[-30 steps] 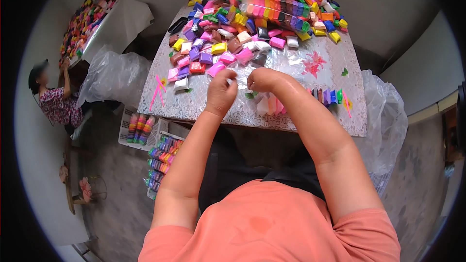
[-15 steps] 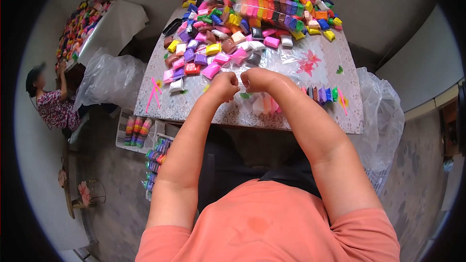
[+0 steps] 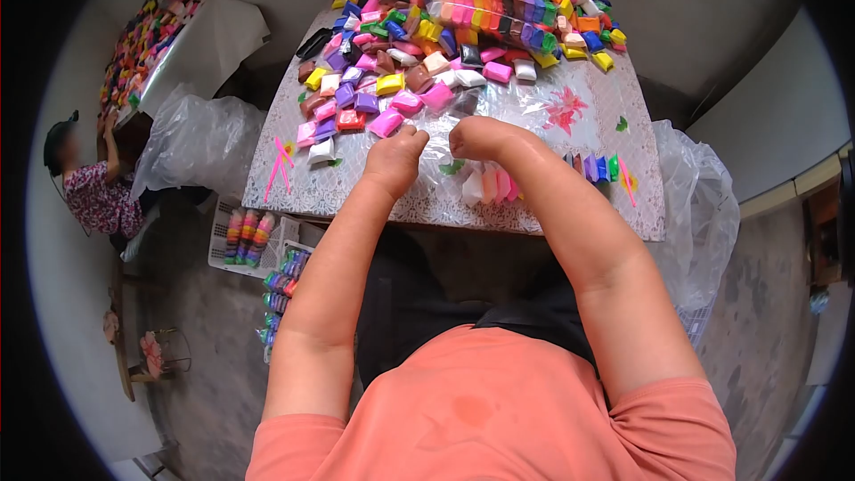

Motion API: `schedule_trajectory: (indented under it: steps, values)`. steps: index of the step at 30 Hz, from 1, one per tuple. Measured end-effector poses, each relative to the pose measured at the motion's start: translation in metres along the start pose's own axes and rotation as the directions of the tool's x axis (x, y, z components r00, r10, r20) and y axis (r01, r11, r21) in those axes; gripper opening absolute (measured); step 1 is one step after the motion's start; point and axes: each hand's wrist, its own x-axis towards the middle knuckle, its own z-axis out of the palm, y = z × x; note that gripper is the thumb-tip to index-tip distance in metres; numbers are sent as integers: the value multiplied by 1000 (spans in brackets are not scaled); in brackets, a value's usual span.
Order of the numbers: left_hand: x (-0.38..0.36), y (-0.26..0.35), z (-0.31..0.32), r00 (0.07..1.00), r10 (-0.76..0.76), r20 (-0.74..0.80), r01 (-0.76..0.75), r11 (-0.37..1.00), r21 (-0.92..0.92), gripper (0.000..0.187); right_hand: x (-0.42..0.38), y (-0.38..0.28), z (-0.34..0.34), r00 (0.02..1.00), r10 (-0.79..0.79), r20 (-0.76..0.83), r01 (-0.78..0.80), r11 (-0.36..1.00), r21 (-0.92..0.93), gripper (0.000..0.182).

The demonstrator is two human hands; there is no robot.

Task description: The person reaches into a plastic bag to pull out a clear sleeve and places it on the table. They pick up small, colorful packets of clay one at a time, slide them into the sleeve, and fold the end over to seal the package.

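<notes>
Over the near half of the table, my left hand (image 3: pixel 394 160) is closed, its fingertips bent inward. Facing it across a small gap, my right hand (image 3: pixel 481 138) is closed too, with its fingers curled out of sight. Whatever the fingers pinch is hidden or too clear to make out. Thin clear plastic (image 3: pixel 525 111) lies on the table just beyond my right hand. Close to my left hand is a pink packet (image 3: pixel 386 123). A row of small colored packets (image 3: pixel 490 185) runs under my right forearm, its far end (image 3: pixel 595 167) showing past the arm.
A large heap of colored packets (image 3: pixel 405 44) covers the back of the table (image 3: pixel 410 209), with a clear-wrapped multicolor pack (image 3: pixel 490 11) on top. Pink strips (image 3: pixel 279 165) lie at left. Baskets (image 3: pixel 218 245) with filled packs stand below. Another person (image 3: pixel 98 183) sits at left.
My hands have moved apart: the left has shifted left and rotated, while the right has risen slightly away from it. The packet row looks almost unchanged.
</notes>
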Motion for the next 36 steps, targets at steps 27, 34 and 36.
schedule_trajectory:
  steps: [27,34,36]
  values:
    - [-4,-5,2,993,-91,78,106,971,-215,9,-42,13,-30,998,-58,7,58,970,-235,34]
    - [2,-15,3,990,-37,138,73,963,-259,8,-36,29,-30,997,14,73,10,947,-322,36]
    - [4,-18,3,989,-8,147,47,964,-262,8,-38,30,-33,993,58,102,-25,953,-302,37]
